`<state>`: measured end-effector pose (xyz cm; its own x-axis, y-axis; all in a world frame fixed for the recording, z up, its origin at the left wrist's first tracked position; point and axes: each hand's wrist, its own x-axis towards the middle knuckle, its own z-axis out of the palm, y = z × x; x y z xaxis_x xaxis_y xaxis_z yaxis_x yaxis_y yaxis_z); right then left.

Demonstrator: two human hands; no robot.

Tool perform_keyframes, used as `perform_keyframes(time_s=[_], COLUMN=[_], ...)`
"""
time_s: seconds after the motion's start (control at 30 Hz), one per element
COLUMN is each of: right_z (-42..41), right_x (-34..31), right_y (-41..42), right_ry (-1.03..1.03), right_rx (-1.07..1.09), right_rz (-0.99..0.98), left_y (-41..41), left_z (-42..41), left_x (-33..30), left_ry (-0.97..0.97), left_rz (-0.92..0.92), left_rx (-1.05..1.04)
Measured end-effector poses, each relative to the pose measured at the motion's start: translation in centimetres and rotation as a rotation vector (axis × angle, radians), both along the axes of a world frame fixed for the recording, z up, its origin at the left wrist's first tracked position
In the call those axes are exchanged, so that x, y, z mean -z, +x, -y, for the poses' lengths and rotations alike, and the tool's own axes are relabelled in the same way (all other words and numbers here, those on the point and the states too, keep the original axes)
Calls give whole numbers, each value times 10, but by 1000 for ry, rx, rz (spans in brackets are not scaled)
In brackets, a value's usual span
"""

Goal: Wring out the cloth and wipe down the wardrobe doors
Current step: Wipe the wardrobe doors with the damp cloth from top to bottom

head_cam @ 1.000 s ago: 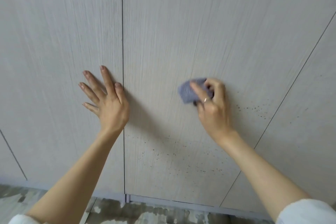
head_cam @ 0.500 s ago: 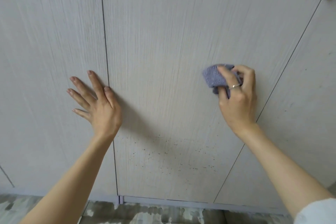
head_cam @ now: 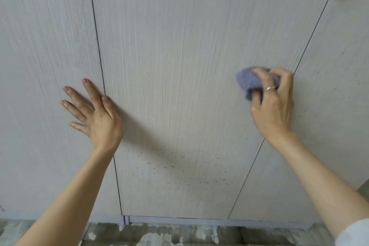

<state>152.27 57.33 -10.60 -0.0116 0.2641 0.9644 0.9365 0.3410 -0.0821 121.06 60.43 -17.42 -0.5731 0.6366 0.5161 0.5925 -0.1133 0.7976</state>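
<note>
The small bunched blue-grey terry cloth (head_cam: 250, 81) sits pressed against the middle pale wood-grain wardrobe door (head_cam: 179, 66), close to that door's right edge, just beside the thin dark seam that divides it from the next door (head_cam: 339, 66) on the right. The right hand (head_cam: 272, 102) grips the cloth, its fingers curled over the wad and a ring showing on one finger; the cloth pokes out up and to the left of the knuckles. What the coming stroke seems to turn on is the band of small dark specks (head_cam: 189, 166) low on the same door: it lies below and to the left of the cloth, well apart from it, so the wipe would need to run down and leftward. The left hand (head_cam: 93, 110) holds nothing; it rests flat with fingers spread straight, straddling the left seam, and is nearer the specks' left end but has no cloth. A mottled floor (head_cam: 159, 233) runs beneath the doors.
</note>
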Motion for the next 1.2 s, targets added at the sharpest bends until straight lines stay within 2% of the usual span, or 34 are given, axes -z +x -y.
perform_keyframes(time_s=[0.07,0.17,0.27,0.33,0.43,0.6,0.67,0.73,0.83,0.97,1.03,1.1,1.2], right_z=[-3,-4,7,15,19,9,5,4,12,40,47,44,33], right_x=[-5,41,114,140,116,27,17,33,104,216,241,232,192], right_y=[4,11,22,28,28,23,24,22,14,12,13,8,-4], right_ry=[35,57,-98,-227,-304,-57,-11,-18,-168,-588,-700,-653,-398], right_rx=[20,32,42,45,20,95,120,150,172,208,226,178,80], right_rz=[-85,-19,61,137,110,-195,-211,-200,-228,-284,-360,-411,-420], left_y=[0,2,4,5,5,5,3,1,-3,-6,-8,-8,-7], left_z=[0,0,3,3,3,5,6,6,8,10,10,10,12], left_x=[0,5,15,19,19,22,25,31,48,69,75,78,91], left_ry=[1,0,-9,-16,-6,2,5,-4,-33,-53,-49,-39,-41], left_rz=[-1,-5,-3,-2,12,12,-3,-20,-14,12,3,-3,36], left_rx=[-4,-9,3,5,1,15,22,21,20,25,23,18,48])
